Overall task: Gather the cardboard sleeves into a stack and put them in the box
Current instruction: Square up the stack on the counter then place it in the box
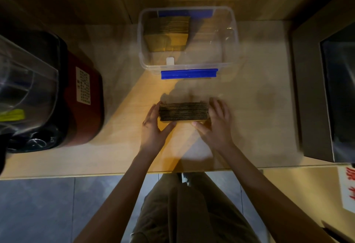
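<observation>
I have the stack of cardboard sleeves (184,111) standing on edge on the desk (249,108), just short of the clear box (235,37); my left hand (153,125) presses one end and my right hand (215,125) the other, fingers spread flat along the ends, thumbs tucked along the near face; neither hand is curled shut. I judge the stack is squared but not yet lifted; I should squeeze evenly from both ends so no sleeve slips, then set it beside the sleeves already in the box (167,31), in the free right half.
</observation>
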Demonstrator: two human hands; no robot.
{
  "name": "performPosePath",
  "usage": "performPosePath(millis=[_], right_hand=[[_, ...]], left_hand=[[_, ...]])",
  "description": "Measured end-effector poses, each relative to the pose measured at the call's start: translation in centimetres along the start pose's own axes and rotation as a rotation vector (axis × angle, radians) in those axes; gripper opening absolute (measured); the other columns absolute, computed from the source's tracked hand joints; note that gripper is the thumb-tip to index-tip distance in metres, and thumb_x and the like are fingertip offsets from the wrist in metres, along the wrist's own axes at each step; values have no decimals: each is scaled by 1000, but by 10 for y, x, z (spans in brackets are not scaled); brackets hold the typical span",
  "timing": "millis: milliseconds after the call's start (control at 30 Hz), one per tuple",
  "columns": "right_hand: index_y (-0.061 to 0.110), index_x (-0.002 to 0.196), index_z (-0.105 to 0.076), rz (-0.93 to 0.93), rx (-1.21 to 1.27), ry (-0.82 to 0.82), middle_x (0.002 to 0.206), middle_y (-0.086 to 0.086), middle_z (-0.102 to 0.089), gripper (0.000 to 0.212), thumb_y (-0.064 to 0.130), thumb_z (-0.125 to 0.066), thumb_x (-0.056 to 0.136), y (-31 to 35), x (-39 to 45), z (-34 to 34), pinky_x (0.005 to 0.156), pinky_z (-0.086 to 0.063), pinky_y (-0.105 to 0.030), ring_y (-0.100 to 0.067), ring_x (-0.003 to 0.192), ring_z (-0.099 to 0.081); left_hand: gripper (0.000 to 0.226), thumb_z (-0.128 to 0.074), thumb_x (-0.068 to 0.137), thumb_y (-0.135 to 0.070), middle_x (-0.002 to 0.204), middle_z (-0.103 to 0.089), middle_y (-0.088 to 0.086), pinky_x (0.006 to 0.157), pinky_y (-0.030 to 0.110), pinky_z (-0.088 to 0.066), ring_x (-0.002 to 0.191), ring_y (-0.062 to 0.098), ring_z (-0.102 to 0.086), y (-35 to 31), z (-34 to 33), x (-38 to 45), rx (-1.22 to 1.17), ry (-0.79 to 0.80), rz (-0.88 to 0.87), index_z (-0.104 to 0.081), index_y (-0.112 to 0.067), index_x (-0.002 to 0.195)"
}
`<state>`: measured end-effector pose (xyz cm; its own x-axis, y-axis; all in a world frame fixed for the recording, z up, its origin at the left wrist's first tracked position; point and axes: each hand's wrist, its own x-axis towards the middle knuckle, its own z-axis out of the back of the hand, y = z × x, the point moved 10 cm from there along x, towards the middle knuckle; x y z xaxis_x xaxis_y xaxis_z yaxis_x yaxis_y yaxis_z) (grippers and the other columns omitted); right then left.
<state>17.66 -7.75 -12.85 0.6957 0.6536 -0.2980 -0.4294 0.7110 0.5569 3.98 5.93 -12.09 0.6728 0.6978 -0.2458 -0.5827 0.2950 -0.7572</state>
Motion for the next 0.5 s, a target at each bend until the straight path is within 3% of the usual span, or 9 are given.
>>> performPosePath(millis=[100,200,333,500], right_hand=[[19,141,-29,-11,52,21,154,-6,-25,75,41,-63,77,-4,1,-5,116,-8,-45,-26,143,-7],[19,139,-32,-1,87,-3,152,-4,-30,69,31,-65,80,-1,1,-4,116,-11,-46,-26,142,-9],[17,141,-30,-7,67,-22,152,-4,-29,65,36,-57,85,2,-1,-3,117,-9,-45,-25,143,-8],[16,142,-25,-2,36,-11,154,-4,-26,68,45,-44,84,2,-5,-7,117,-6,-42,-23,143,-5]], left_hand=[[70,-65,79,-32,139,-47,15,103,45,-41,127,28,-45,10,-1,0,19,26,54,-33,-14,138],[66,-65,80,-24,137,-49,14,101,29,-37,125,26,-46,7,1,2,24,7,45,-34,-10,136],[59,-59,84,-19,132,-53,12,87,9,-29,119,18,-48,-4,3,1,-3,-21,10,-34,-10,136],[64,-55,87,-19,139,-48,12,95,15,-28,128,24,-44,-1,-3,-5,-34,-13,30,-22,-15,142]])
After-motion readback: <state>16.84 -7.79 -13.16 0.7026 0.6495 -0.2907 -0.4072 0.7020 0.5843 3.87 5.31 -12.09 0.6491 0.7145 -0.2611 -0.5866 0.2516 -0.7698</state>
